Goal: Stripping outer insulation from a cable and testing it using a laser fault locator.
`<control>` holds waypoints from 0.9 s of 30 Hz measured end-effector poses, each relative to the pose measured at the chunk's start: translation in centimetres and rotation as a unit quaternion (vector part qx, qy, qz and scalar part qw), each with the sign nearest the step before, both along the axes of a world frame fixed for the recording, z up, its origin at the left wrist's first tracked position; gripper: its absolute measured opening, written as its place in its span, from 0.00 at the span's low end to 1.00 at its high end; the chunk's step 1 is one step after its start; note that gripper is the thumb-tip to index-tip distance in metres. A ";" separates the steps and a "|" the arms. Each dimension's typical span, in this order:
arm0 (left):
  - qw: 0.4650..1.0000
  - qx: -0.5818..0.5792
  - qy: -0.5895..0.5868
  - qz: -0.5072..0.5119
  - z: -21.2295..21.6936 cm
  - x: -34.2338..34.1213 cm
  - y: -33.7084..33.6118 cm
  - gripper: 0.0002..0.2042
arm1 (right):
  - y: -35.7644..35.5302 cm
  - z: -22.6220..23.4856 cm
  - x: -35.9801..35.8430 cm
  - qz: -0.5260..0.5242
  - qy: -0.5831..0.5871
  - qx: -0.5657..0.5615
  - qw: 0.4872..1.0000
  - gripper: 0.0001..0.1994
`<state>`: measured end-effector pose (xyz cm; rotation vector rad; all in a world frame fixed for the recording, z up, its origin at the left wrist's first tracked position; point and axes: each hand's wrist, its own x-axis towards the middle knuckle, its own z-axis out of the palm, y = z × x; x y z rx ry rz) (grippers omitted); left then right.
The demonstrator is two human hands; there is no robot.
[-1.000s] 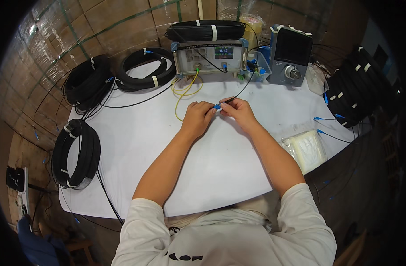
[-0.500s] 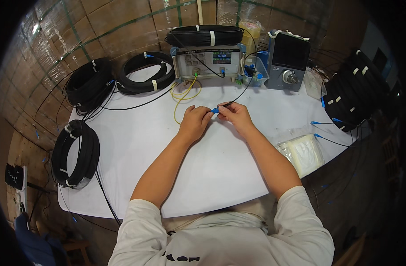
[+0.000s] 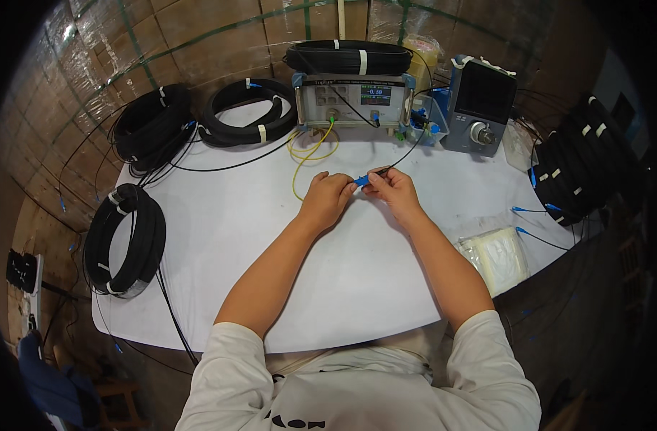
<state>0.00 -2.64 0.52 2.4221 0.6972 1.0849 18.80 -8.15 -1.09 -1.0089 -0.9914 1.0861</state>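
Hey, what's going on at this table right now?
A person sits at a white table, both hands meeting over its middle. The left hand and right hand pinch a small blue connector on a thin black cable that runs back toward the grey test instrument. A yellow cable loops from that instrument. Coils of black cable lie around the table's edge.
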 end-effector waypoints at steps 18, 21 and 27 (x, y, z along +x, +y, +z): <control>1.000 0.018 0.020 -0.002 -0.3 -0.3 0.5 0.08 | 0.6 0.1 0.0 -0.012 -0.054 0.008 0.998 0.12; 1.000 0.017 0.022 0.000 -0.7 -0.4 0.5 0.08 | 0.5 0.1 -0.2 -0.003 -0.059 0.016 0.998 0.12; 1.000 -0.029 -0.002 0.006 -0.3 -0.2 0.2 0.09 | 0.3 0.1 -0.6 -0.014 -0.056 0.015 0.998 0.12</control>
